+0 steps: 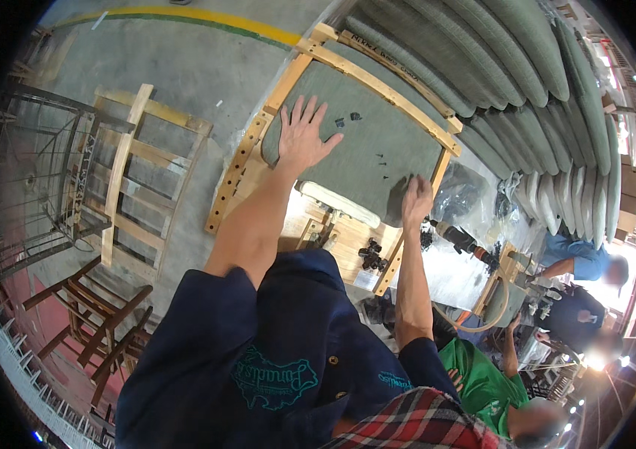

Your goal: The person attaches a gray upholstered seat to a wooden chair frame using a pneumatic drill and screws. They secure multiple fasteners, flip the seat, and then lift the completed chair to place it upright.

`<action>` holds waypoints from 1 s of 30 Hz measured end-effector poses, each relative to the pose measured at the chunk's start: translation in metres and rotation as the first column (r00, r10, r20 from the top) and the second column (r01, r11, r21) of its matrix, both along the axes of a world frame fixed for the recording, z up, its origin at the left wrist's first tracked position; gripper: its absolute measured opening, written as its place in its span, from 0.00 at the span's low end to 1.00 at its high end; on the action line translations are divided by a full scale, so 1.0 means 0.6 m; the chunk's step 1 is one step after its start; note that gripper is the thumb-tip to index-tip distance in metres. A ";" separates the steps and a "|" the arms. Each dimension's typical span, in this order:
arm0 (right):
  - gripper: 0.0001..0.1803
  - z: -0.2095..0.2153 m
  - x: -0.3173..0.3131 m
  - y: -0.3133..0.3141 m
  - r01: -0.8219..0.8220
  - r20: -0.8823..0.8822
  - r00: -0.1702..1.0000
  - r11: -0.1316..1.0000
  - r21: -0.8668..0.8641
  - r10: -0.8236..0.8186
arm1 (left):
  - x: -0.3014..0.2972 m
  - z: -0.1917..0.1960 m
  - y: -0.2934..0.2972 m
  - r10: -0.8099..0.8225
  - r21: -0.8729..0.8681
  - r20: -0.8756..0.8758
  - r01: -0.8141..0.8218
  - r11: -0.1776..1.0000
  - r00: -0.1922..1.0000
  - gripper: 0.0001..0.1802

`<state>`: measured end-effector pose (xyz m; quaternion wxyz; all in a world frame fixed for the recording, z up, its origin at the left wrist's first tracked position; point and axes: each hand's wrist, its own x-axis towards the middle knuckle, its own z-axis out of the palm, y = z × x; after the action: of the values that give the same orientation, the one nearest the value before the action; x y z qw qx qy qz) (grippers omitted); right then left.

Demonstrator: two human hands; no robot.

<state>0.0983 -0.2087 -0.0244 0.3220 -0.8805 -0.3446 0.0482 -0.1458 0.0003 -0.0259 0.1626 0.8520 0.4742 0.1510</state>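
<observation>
A wooden chair-back frame (363, 71) holds a grey-green padded panel (363, 150) and lies flat on the workbench. My left hand (301, 135) rests open and flat on the panel's left part, fingers spread. My right hand (416, 198) is at the panel's lower right edge, fingers curled on a fold of the grey fabric. A few small black screws (348, 120) lie loose on the panel beyond my left hand. A black power tool (461, 241) with a hose lies on the bench just right of my right hand.
A tall stack of grey-green cushions (527, 82) fills the upper right. Bare wooden frames (134, 172) and dark chairs (101, 314) stand at the left on the concrete floor. Other people (482, 382) in green and blue work at the lower right.
</observation>
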 end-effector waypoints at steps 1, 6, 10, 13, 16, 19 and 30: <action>0.21 0.015 -0.007 0.035 -0.038 -0.009 0.999 0.996 0.078 0.039 | -0.006 -0.001 0.000 0.018 -0.012 -0.006 -0.018 1.000 1.000 0.45; 0.22 0.063 -0.036 0.202 -0.237 -0.262 0.926 0.959 0.155 0.271 | -0.008 0.016 0.006 0.050 -0.064 -0.038 -0.052 0.997 0.998 0.45; 0.21 0.085 -0.061 0.292 -0.402 -0.317 0.873 0.915 -0.036 0.371 | -0.003 0.012 0.007 0.040 -0.072 -0.048 -0.043 0.996 0.998 0.46; 0.20 0.053 -0.054 0.318 -0.563 -0.199 0.822 0.814 -0.140 0.534 | -0.002 0.011 0.009 0.034 -0.068 -0.048 -0.037 0.997 0.998 0.46; 0.17 0.046 -0.058 0.322 -0.601 -0.148 0.799 0.781 -0.172 0.582 | -0.002 0.008 0.008 0.044 -0.063 -0.028 -0.046 0.997 0.999 0.45; 0.14 0.056 -0.067 0.317 -0.564 -0.252 0.818 0.808 -0.174 0.517 | -0.005 0.006 0.008 0.053 -0.053 -0.021 -0.054 0.997 0.998 0.44; 0.11 0.057 -0.083 0.309 -0.518 -0.170 0.845 0.855 -0.025 0.507 | -0.003 0.018 0.011 0.042 -0.096 -0.065 -0.049 0.994 0.997 0.45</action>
<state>0.0482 -0.0233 0.0096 0.2926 -0.7605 -0.5388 0.2138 -0.1476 0.0071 -0.0154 0.1855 0.8364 0.5051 0.1046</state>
